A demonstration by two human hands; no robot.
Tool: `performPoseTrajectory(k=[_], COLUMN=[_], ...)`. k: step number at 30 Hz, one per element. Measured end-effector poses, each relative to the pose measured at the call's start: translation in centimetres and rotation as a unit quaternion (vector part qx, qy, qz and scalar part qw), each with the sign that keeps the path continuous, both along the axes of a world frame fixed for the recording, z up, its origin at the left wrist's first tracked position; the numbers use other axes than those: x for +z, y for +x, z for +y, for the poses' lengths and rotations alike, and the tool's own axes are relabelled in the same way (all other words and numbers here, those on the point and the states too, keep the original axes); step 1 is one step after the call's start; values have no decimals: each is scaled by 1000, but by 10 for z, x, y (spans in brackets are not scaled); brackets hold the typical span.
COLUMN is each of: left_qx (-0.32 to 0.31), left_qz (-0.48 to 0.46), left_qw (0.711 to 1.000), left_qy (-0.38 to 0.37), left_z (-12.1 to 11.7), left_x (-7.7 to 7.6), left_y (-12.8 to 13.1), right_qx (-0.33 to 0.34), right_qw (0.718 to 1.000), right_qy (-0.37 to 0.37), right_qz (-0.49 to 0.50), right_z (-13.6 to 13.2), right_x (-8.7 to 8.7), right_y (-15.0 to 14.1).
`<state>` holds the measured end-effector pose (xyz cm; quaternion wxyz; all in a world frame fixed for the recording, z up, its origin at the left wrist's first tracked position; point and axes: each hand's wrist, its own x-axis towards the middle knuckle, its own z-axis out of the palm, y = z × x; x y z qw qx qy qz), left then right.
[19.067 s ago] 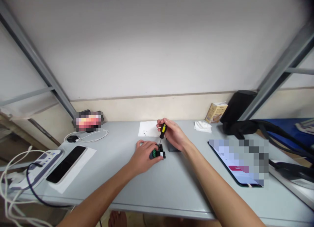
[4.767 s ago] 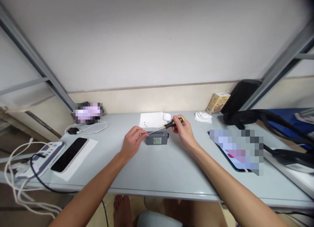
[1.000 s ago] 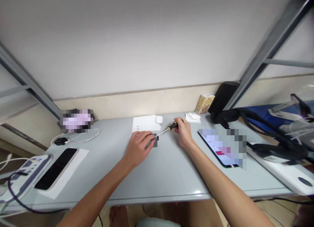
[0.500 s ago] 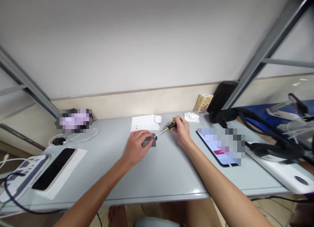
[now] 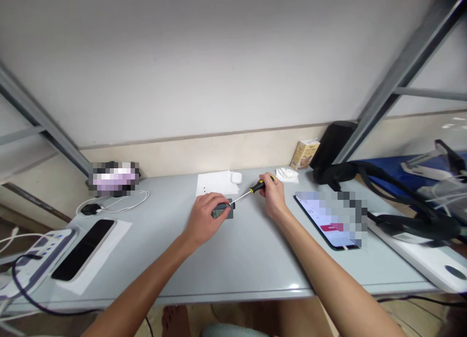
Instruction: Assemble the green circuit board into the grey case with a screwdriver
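Observation:
My right hand (image 5: 273, 195) is closed around the black and yellow handle of a screwdriver (image 5: 257, 186). Its thin metal shaft slants down to the left, and the tip meets my left fingertips at a small dark grey device (image 5: 228, 213). My left hand (image 5: 207, 214) grips this device from the left, thumb and fingers pinching near its top. A greenish patch, perhaps a display, shows on the device; my fingers cover much of the rest. Just behind lies a white sheet of paper (image 5: 213, 183) with a few tiny dark specks, and a white rounded case (image 5: 236, 178) rests at its right edge.
Right of my forearm lies a tablet (image 5: 317, 219) with its screen lit. Behind it are a crumpled tissue (image 5: 287, 174), a small box (image 5: 305, 154) and a black headset (image 5: 365, 174). On the left are a phone (image 5: 84, 249), a power strip (image 5: 45, 254) and a charger with a white cable (image 5: 91, 209).
The whole view has shifted slightly. Both hands keep nearly the same pose, with the screwdriver tip still at the small grey device.

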<state>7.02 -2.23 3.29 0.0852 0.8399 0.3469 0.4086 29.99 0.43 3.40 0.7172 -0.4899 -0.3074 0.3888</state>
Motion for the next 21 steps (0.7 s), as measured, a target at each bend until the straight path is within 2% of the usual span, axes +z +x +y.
performPoseTrajectory(k=[14, 21], left_qx=[-11, -7], left_qz=[1, 13], left_qw=[999, 999], left_qy=[46, 48], left_z=[2, 0], left_x=[-4, -1], left_y=[-2, -1], right_qx=[4, 10], right_qw=[1000, 1000], right_qy=[-27, -27], right_qz=[6, 4], right_z=[-1, 0], right_x=[1, -3], right_y=[-3, -3])
